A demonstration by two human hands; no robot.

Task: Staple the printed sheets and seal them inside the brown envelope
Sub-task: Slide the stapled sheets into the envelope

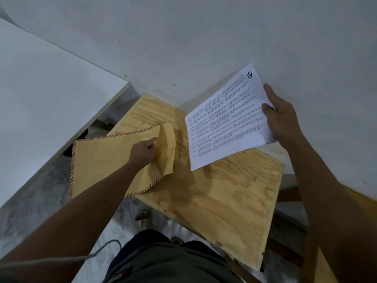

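The left hand (143,152) rests on the brown envelope (106,160), fingers curled at its mouth and gripping the edge beside the raised flap (166,149). The right hand (282,117) holds the printed sheets (226,119) by their far right edge, thumb on top, fingers beneath, lifting them above the plywood board (214,193). The envelope lies partly on the board's left side and overhangs its left edge; its long axis runs left to right, mouth pointing right toward the sheets. The sheets hang over the board's far right portion, long axis slanting from the near left up to the far right, text side facing up. A thin dark string loop (181,149) lies on the board just right of the flap.
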